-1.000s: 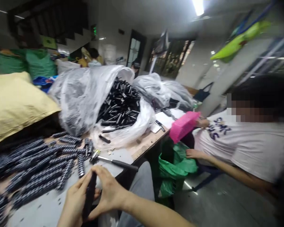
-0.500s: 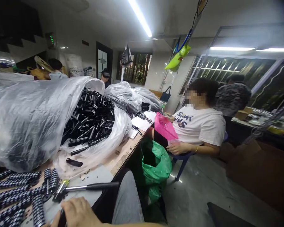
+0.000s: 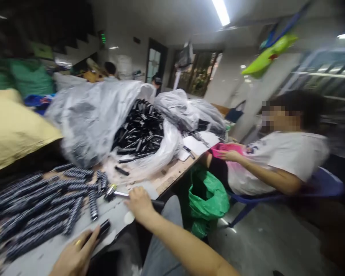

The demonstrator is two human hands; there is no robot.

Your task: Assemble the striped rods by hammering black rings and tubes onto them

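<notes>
My left hand [image 3: 77, 249], a ring on one finger, is closed around a short black tube-like part [image 3: 104, 228] low over the grey sheet [image 3: 89, 230] at the table's front. To its right, my right hand [image 3: 140, 205] has its fingers wrapped round a hammer [image 3: 121, 194] where the metal shaft meets the dark grip. The hammer's head lies toward the left, beside several black-and-white patterned rods [image 3: 93, 205]. Motion blurs both hands a little.
A big clear plastic bag [image 3: 86, 115] spills black parts [image 3: 140, 130] onto the table. Another tied bag [image 3: 189, 109] sits behind. A green bag [image 3: 207, 203] stands below the table edge. At right, a seated person holds a pink basket [image 3: 227, 148].
My view has swung left. My right hand has moved from the black part to the hammer, while my left hand now shows holding the part. The seated person's pink basket is lower.
</notes>
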